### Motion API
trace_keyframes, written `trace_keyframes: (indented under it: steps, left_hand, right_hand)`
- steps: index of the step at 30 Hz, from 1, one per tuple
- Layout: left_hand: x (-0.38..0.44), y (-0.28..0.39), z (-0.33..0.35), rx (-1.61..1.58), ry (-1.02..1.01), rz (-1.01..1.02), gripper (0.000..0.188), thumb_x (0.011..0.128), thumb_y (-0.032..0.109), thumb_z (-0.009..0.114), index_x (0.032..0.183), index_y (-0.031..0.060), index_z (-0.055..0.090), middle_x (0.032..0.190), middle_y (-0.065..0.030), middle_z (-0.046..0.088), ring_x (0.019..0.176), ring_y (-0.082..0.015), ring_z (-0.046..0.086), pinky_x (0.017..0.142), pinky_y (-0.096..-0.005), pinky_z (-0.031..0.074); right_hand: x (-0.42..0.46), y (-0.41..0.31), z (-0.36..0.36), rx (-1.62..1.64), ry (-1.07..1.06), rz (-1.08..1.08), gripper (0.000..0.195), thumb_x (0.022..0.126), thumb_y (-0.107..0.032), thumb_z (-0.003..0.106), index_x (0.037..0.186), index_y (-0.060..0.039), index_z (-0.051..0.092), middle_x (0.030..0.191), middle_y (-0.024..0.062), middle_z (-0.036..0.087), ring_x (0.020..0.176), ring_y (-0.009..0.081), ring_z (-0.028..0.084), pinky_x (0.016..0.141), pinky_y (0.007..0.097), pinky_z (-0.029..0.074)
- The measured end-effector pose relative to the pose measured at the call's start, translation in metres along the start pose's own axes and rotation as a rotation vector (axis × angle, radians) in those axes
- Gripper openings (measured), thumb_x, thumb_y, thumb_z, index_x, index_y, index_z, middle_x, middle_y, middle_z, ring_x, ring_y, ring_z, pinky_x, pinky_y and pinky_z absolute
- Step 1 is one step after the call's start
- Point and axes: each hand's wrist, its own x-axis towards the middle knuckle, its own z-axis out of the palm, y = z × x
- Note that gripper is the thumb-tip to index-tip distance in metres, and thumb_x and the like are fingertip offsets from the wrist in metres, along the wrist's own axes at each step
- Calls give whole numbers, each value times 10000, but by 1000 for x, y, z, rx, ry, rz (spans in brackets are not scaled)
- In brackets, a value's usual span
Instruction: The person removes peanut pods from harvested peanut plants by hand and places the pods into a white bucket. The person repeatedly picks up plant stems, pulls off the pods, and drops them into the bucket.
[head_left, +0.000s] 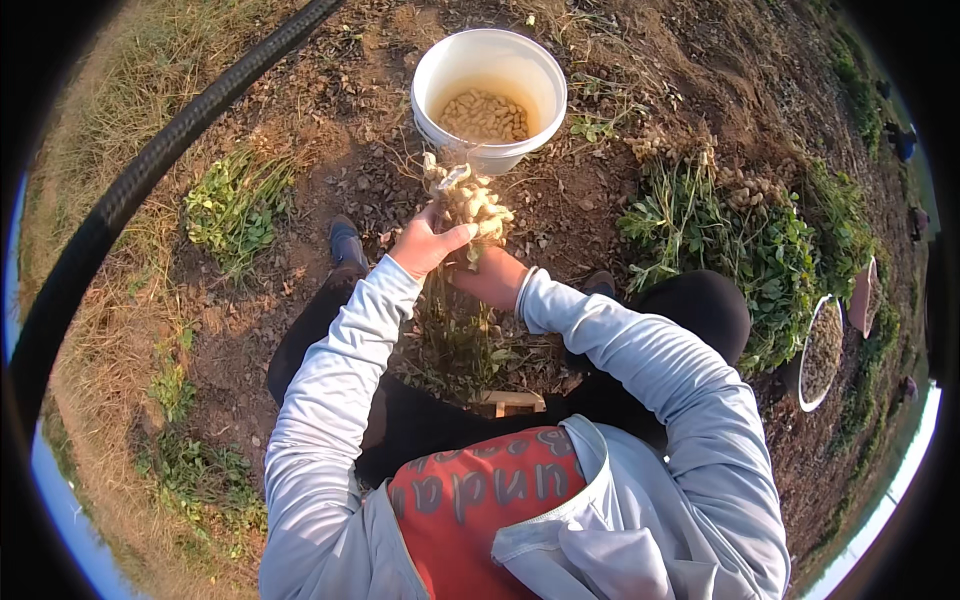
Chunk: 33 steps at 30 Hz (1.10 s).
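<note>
A cluster of peanut pods (480, 206) on uprooted peanut plants is held up in front of me, just short of the white plastic bucket (489, 161). Around its left side wraps my left hand (429, 241), with the thumb lying across the pods. My right hand (491, 277) is closed about the plants just below the pods; its fingers are largely hidden. Leafy stems (457, 337) hang down from the hands between my legs. Inside the bucket, loose peanuts (484, 116) cover the bottom.
Heaped pulled peanut plants (750, 247) lie to the right, beyond my knee. Further right stand a filled tub (822, 352) and a pink basin (864, 296). A smaller plant bunch (240, 214) lies left. Below me is a wooden stool (514, 401). Distant people appear at the right rim.
</note>
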Motion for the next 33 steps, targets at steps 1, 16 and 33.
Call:
trace_keyframes:
  steps: [1,16,33]
  left_hand:
    - [-1,14,4,27,11,-45,544,757,139,666,1216,-7,414,1100,-73,545,983,-156,524,875,-290,417]
    - [3,27,-11,174,186,173,326,764,150,654,1043,7,565,985,-41,599,851,-121,554,798,-273,438]
    - [-1,20,6,211,218,26,311,785,116,617,1061,-10,550,980,-29,587,852,-101,543,755,-249,452]
  right_hand:
    - [-3,-10,-9,0,-65,65,399,754,-346,603,860,39,595,709,212,601,682,290,606,639,367,476]
    - [-26,-53,-63,-391,-251,13,453,811,-442,523,986,-24,543,880,162,610,825,317,589,728,386,460]
    - [5,-32,-74,104,291,-210,447,771,-314,649,1056,-18,475,883,159,540,843,245,568,709,337,463]
